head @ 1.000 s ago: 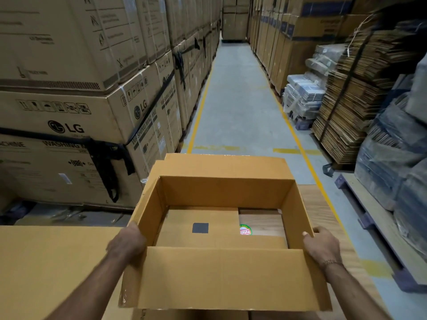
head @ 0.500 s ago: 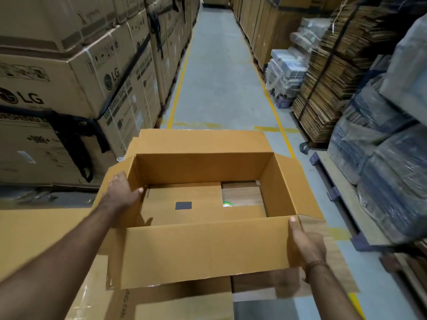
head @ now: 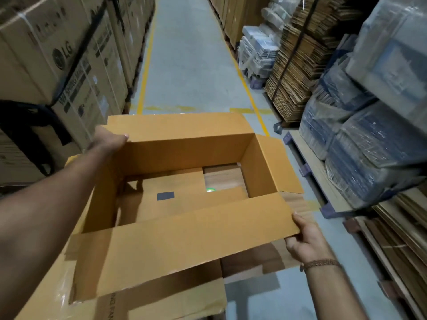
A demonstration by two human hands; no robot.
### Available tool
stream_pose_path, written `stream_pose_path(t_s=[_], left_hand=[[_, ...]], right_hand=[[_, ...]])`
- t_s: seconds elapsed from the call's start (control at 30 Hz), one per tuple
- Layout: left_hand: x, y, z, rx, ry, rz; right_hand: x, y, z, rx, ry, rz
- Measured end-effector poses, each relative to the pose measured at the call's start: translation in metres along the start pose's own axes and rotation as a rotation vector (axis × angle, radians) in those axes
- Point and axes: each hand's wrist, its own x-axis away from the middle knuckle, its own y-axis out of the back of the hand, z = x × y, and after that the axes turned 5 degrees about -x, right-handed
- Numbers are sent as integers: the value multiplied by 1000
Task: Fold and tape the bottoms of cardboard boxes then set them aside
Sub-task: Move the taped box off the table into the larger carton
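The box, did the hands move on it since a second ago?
Yes. The left hand slid from the near left corner of the box to the far left corner and now grips the far flap. The right hand shifted from the right side wall to the near flap's right corner and grips it. The box stayed open, with the same things under it.

Matt brown cardboard box [head: 184,239], glossy plastic-wrapped bundles [head: 374,144]

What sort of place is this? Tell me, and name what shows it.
Most likely a warehouse aisle: stacked LG appliance cartons, strapped bundles of flattened cardboard, and yellow floor lines along a concrete lane.
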Motion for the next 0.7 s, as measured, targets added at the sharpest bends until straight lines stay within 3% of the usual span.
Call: stream_pose_path(t_s=[0.13, 0.43, 0.7], left_hand=[[14, 4, -7, 105, 46, 2], [70, 2, -13, 223, -115, 263], [138, 40, -11, 202, -315, 538]], right_hand=[[5, -23, -16, -124, 57, -134], [24, -116, -27, -166, 150, 102], [49, -166, -32, -192, 122, 106]])
